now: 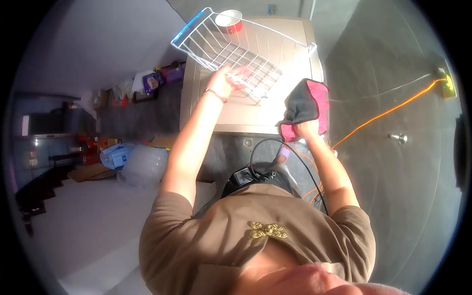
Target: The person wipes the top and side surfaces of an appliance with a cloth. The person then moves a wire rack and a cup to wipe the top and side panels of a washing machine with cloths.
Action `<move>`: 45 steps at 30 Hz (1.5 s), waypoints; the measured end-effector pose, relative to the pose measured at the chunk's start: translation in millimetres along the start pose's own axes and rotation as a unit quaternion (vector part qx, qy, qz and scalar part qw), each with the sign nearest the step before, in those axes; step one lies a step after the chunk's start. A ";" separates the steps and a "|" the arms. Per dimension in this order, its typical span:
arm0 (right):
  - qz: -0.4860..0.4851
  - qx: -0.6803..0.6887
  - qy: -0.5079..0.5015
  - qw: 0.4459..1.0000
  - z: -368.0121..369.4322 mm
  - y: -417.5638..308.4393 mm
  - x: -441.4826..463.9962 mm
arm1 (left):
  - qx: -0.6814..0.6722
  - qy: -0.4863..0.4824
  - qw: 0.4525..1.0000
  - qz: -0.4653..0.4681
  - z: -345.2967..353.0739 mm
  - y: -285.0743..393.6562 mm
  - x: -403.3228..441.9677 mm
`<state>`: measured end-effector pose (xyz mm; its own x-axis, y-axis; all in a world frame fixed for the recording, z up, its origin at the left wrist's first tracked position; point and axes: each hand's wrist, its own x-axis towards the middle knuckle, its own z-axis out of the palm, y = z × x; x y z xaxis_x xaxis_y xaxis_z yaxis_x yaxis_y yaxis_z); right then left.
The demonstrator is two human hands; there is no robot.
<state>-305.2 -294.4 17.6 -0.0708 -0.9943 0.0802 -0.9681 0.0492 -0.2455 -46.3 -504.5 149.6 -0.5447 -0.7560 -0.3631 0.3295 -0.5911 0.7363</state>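
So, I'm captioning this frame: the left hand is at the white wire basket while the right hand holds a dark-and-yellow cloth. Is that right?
Not quite: the head view shows a dark-and-pink cloth, not dark-and-yellow. The right hand does hold it, and the left hand is at the white wire basket.

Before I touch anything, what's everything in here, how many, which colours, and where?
Table: 1, pale, top centre
Wire basket: 1, white and blue, at the table
Tub: 1, red and white, table's far end
Cloth: 1, pink and grey, table's right edge
Cord: 1 long, orange, right
Block: 1, yellow, far right
Knob: 1, silver, right
Packet: at least 1, purple, left
Bag: 1, blue, left
Plastic bag: 1, see-through, left
Cable: 1, black, centre
Device: 1, black, lower centre
Clutter: uncountable, mixed, left
Shirt: 1, brown, bottom
Left hand: 1, bare, basket's near side
Right hand: 1, bare, at the cloth
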 end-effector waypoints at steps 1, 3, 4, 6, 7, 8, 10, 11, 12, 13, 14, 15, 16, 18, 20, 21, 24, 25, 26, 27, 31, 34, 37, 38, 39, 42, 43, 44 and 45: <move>0.003 -0.015 -0.006 1.000 -2.9 0.2 1.1 | 0.012 0.000 1.000 -0.010 8.8 12.6 -23.0; -0.001 -0.004 0.007 1.000 3.3 -3.6 -2.9 | 0.012 -0.019 1.000 -0.009 -0.1 24.2 -68.8; -0.004 0.009 0.017 1.000 4.3 -4.8 -4.9 | 0.004 -0.048 0.999 0.011 -3.3 29.4 -91.4; 0.009 0.039 0.020 0.999 38.9 -6.0 -10.2 | -0.028 -0.057 0.997 0.037 -45.4 6.3 -125.2; 0.021 0.065 0.014 0.998 38.9 -4.8 -4.2 | -0.022 -0.057 0.997 0.046 -48.0 14.0 -145.2; 0.005 0.057 0.026 0.998 45.0 -1.1 3.8 | -0.021 -0.016 0.997 0.067 -48.1 17.7 -163.0; 0.008 0.021 -0.014 1.000 42.1 0.6 28.3 | -0.053 0.052 0.994 0.079 -74.5 21.3 -192.1; 0.018 0.017 -0.008 1.000 47.0 4.3 43.5 | -0.057 0.059 0.992 0.099 -79.3 21.3 -207.4; 0.015 0.045 0.006 0.999 50.3 9.2 58.6 | -0.061 0.066 0.989 0.121 -81.2 19.5 -221.8; 0.022 0.028 0.012 0.999 46.2 9.3 73.2 | -0.068 0.080 0.985 0.138 -80.9 16.5 -233.2; 0.029 0.011 0.018 0.999 41.8 9.8 88.3 | -0.075 0.094 0.980 0.156 -81.1 12.9 -244.0; 0.041 0.036 0.044 0.998 48.7 18.2 105.8 | -0.071 0.091 0.979 0.171 -84.6 8.0 -254.1; 0.053 0.060 0.071 0.994 52.4 24.2 121.7 | -0.044 0.129 0.974 0.178 -89.5 2.5 -262.3; 0.037 0.034 0.143 0.988 68.7 44.1 151.5 | -0.048 0.147 0.969 0.193 -92.7 -10.9 -277.8; 0.060 0.036 0.135 0.988 66.8 53.4 182.3 | -0.083 0.153 0.965 0.198 -91.1 -23.0 -290.0; 0.077 0.034 0.150 0.985 65.1 52.1 190.7 | -0.090 0.161 0.962 0.200 -90.8 -29.4 -296.1; 0.091 0.013 0.105 0.990 45.3 32.6 195.3 | -0.105 0.170 0.958 0.203 -92.5 -44.3 -309.3; 0.095 0.028 0.086 0.991 38.4 21.6 190.2 | -0.113 0.170 0.958 0.202 -93.4 -47.9 -313.0; 0.038 -0.027 0.140 0.989 54.4 20.6 189.0 | -0.115 0.169 0.958 0.202 -95.4 -48.5 -315.7; 0.034 0.004 0.131 0.991 52.8 13.2 181.6 | -0.112 0.168 0.958 0.202 -97.7 -49.6 -316.9; -0.053 -0.006 0.037 0.998 49.0 -29.1 134.4 | -0.146 0.150 0.959 0.193 -100.8 -49.3 -314.5; -0.104 0.026 -0.015 0.994 41.0 -64.2 84.3 | -0.161 0.136 0.959 0.188 -103.2 -39.5 -309.7; -0.129 0.076 -0.067 0.986 18.3 -85.3 31.9 | -0.141 0.126 0.965 0.184 -101.8 -29.2 -305.1; -0.142 0.115 -0.069 0.981 17.1 -83.6 18.2 | -0.141 0.122 0.965 0.183 -102.9 -27.5 -304.2; -0.136 0.117 -0.068 0.981 32.4 -76.1 8.0 | -0.134 0.117 0.967 0.184 -104.0 -26.2 -302.2; -0.107 0.194 -0.067 0.973 36.2 -53.3 -1.1 | -0.136 0.103 0.967 0.189 -117.1 -31.4 -292.4; -0.095 0.185 -0.045 0.977 30.0 -48.0 0.3 | -0.123 0.118 0.966 0.192 -120.2 -32.6 -292.2; -0.082 0.176 -0.024 0.981 23.9 -42.7 1.6 | -0.110 0.133 0.965 0.196 -122.7 -34.4 -292.1; -0.084 0.165 -0.006 0.983 13.4 -40.1 11.0 | -0.103 0.145 0.963 0.201 -122.3 -35.5 -291.4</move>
<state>-263.9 -308.6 15.4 0.0883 -0.9869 0.1351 -0.8357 -0.1472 -0.5291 195.0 -297.6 159.4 -0.1128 -0.9643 -0.2396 0.6316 -0.2558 0.7319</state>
